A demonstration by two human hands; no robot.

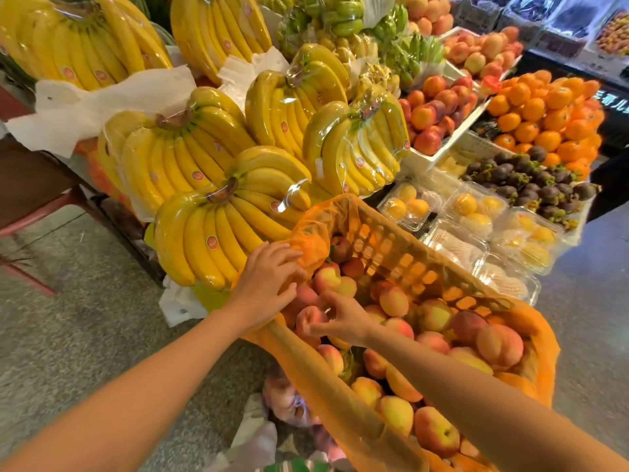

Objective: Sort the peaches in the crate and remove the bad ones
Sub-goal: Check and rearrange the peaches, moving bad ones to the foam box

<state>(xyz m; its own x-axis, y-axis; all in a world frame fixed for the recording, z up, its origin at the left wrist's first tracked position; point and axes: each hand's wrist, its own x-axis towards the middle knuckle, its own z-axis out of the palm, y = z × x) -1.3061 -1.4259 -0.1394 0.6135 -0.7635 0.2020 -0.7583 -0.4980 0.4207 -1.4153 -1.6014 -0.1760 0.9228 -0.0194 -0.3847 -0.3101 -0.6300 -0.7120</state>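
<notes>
An orange plastic crate (401, 253) lined with thin orange plastic holds several red-and-yellow peaches (394, 301). My left hand (269, 281) rests on the liner at the crate's near-left corner, fingers spread across the plastic. My right hand (340, 318) reaches into the crate's left end, and its fingers curl round a reddish peach (308, 318) lying among the others. Both forearms come in from the bottom of the view.
Wrapped banana bunches (211, 216) are stacked just left of the crate. Clear boxes of yellow fruit (476, 226), mangosteens (531, 182), oranges (544, 110) and more peaches lie beyond it. A plastic bag with peaches (289, 403) sits on the floor below the crate.
</notes>
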